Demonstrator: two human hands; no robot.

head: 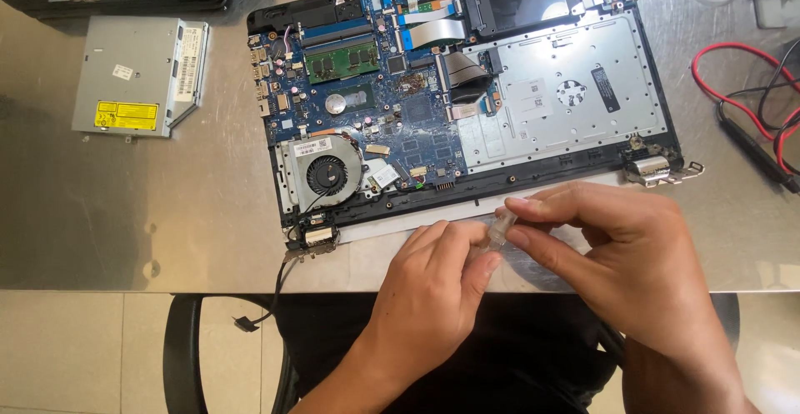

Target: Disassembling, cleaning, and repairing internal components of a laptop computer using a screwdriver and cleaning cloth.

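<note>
- Table [125, 214]: brushed metal, dull grey, faintly scuffed, with soft reflections.
- Laptop [467, 89]: opened with its cover off, black plastic frame, lying flat on the table beyond the hands.
- Board [367, 97]: blue circuit board studded with small chips, a green memory stick and flat grey ribbon cables.
- Fan [327, 174]: round, black-bladed, in a silvery metal housing at the laptop's near left corner.
- Plate [558, 89]: pale silver sheet metal, stamped with rows of small dimples, filling the laptop's right half.
- Hinge [654, 168]: shiny bent metal at the near right corner.
- Drive [137, 72]: flat grey metal box with a yellow label, well apart to the left.
- Leads [733, 81]: red and black cables curling at the right edge.
- Tube [497, 232]: small, clear, cylindrical plastic, just in front of the laptop's near edge.
- Left hand [433, 285]: fingertips meet the tube's lower end.
- Right hand [617, 251]: thumb and forefinger pinch the tube's upper end; the two hands are together on it.
</note>
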